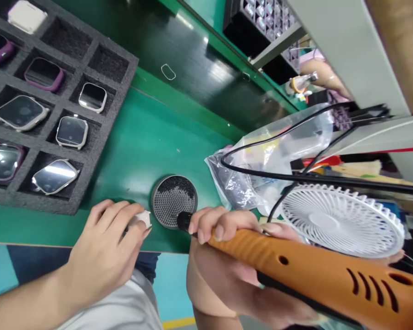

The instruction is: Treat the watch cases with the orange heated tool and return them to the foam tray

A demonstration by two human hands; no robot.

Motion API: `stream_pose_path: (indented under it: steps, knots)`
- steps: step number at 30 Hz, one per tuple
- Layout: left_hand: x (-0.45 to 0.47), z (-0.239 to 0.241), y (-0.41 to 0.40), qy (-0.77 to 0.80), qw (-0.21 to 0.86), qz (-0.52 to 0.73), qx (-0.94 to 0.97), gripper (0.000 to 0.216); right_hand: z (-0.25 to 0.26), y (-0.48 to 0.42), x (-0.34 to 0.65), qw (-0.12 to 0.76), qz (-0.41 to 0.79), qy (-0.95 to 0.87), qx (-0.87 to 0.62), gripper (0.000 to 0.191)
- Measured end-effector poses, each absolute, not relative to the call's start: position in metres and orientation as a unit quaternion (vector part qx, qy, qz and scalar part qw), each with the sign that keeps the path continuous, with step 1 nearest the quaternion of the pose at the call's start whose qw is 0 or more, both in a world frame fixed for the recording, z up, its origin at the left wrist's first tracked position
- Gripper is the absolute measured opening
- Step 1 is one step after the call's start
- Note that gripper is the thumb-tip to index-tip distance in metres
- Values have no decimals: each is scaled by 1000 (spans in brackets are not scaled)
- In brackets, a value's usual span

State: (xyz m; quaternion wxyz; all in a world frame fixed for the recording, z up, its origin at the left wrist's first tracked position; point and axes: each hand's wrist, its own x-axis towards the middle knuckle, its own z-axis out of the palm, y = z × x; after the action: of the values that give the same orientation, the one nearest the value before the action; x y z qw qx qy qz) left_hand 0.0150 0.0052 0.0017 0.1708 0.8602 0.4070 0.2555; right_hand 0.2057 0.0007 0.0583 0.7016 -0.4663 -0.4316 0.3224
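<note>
My right hand point(227, 243) is wrapped round an orange electric screwdriver point(271, 254). Its black tip reaches the near right rim of a round dark dish point(175, 183) full of small holes, and I cannot tell whether they touch. Just left of the dish, my left hand point(106, 247) is closed on a small whitish watch case point(142, 219), mostly covered by the fingers. A dark foam tray point(106, 133) at the left holds several watches in its compartments, among them a light-rimmed watch point(72, 132) and a purple-rimmed watch point(44, 74).
A green bench point(131, 151) lies beneath, with a dark glossy strip point(192, 64) along its back. Right of the dish are a clear plastic bag point(241, 183), a black cable point(261, 173) and a white fan point(344, 220). Another person's arm point(325, 75) shows beyond the frame post.
</note>
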Motion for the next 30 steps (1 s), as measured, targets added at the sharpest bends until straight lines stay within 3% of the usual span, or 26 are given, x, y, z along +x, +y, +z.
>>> stream_pose_path:
  steps: [3,12,16,23,27,30]
  knots:
    - [16,1,6,403,179,265,858,4,56,-1,207,692,321,-446,-467,79]
    - [10,-3,3,371,195,280,863,28,55,-3,205,696,305,-457,-462,73]
    - [10,-3,3,370,195,278,865,28,56,-4,205,694,312,-446,-472,69]
    - [11,-2,3,367,190,290,864,27,53,-2,204,707,293,-440,-470,43]
    - [13,-3,4,363,184,290,866,25,56,-2,202,706,295,-438,-471,59]
    - [14,-4,3,356,180,283,872,22,60,-3,205,669,321,-460,-488,58]
